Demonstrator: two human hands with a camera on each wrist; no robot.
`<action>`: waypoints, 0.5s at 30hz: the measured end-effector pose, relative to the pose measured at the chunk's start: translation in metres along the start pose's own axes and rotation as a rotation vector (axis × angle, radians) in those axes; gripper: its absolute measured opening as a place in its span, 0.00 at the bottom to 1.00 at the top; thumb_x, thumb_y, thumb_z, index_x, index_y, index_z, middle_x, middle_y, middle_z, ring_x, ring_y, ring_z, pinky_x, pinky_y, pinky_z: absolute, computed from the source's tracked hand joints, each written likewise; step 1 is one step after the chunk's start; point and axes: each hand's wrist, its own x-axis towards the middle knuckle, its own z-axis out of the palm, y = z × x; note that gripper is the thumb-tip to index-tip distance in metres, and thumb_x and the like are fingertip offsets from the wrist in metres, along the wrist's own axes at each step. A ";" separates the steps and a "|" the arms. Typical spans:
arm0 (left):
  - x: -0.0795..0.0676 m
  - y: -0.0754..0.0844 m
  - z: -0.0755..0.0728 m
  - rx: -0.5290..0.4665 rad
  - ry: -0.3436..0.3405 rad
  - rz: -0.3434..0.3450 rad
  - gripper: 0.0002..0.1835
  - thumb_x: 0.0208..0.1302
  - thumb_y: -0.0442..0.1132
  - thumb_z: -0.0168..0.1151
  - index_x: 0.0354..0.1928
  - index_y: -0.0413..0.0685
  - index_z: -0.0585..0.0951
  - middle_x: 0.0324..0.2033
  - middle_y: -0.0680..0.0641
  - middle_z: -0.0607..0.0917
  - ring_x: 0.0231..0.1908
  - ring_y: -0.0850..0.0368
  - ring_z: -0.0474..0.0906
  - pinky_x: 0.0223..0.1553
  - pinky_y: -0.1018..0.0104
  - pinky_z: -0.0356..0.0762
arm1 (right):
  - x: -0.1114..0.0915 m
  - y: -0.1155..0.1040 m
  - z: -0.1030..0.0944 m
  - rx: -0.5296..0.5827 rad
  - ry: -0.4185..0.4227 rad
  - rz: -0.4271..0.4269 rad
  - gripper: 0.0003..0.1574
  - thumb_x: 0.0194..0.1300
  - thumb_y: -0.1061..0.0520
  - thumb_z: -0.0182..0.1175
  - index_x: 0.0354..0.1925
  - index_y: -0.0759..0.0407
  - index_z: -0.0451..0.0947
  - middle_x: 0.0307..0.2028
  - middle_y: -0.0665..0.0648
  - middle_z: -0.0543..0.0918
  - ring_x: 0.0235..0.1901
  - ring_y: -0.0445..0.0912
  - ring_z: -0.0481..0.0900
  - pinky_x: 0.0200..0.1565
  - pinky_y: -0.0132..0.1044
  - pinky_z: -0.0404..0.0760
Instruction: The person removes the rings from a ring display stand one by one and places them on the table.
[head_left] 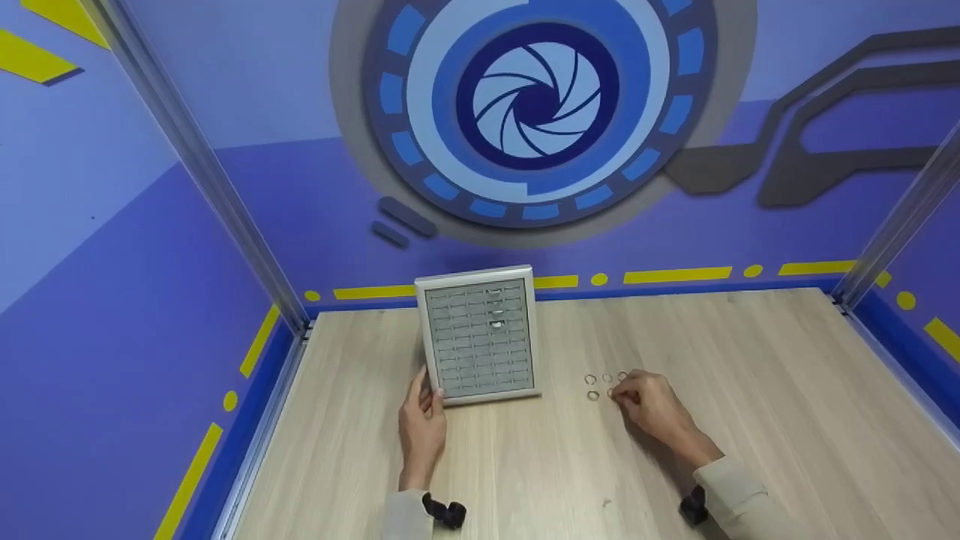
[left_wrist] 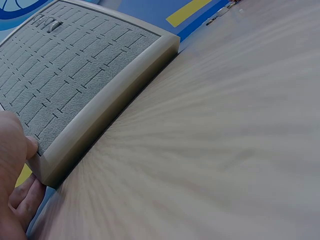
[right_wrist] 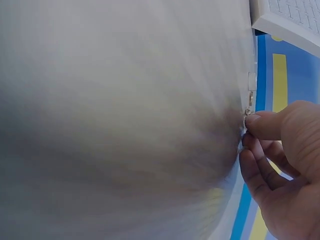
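Note:
A ring display tray [head_left: 480,371], white-framed with a grey slotted pad, stands tilted up on the table. Three rings [head_left: 496,325] sit in its upper slots, one below another. My left hand [head_left: 424,431] grips the tray's lower left corner, thumb on the front and fingers behind the edge, as the left wrist view also shows. To the right, my right hand [head_left: 656,405] is down at the tabletop. Its thumb and forefinger pinch a small ring [right_wrist: 246,114], mostly covered by the fingertips. Several loose rings [head_left: 593,395] lie beside those fingertips in two short rows.
The light wood table [head_left: 525,465] ends at a blue and purple back wall [head_left: 300,202] with yellow marks. Metal posts [head_left: 202,165] rise at both rear corners. A black wrist strap [head_left: 446,514] shows at the left sleeve.

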 end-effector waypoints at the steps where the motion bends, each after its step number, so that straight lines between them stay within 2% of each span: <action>1: 0.000 0.000 0.000 0.001 0.000 -0.001 0.31 0.79 0.35 0.62 0.80 0.54 0.69 0.74 0.37 0.76 0.66 0.41 0.82 0.66 0.52 0.84 | 0.001 -0.001 0.000 0.005 0.000 -0.005 0.12 0.61 0.74 0.72 0.36 0.59 0.93 0.32 0.52 0.86 0.31 0.39 0.78 0.29 0.28 0.80; 11: 0.001 0.001 -0.001 -0.005 -0.004 0.003 0.32 0.78 0.33 0.62 0.80 0.52 0.69 0.73 0.38 0.77 0.67 0.42 0.81 0.66 0.54 0.84 | 0.020 -0.018 -0.004 0.056 0.073 -0.119 0.11 0.60 0.76 0.69 0.38 0.66 0.91 0.34 0.56 0.88 0.33 0.45 0.85 0.32 0.35 0.88; 15: 0.001 0.002 0.000 -0.015 -0.012 -0.003 0.32 0.78 0.33 0.62 0.81 0.52 0.68 0.74 0.38 0.76 0.68 0.42 0.80 0.68 0.54 0.83 | 0.031 -0.031 -0.004 0.088 0.090 -0.122 0.11 0.62 0.74 0.68 0.39 0.64 0.91 0.36 0.56 0.89 0.35 0.47 0.87 0.36 0.39 0.92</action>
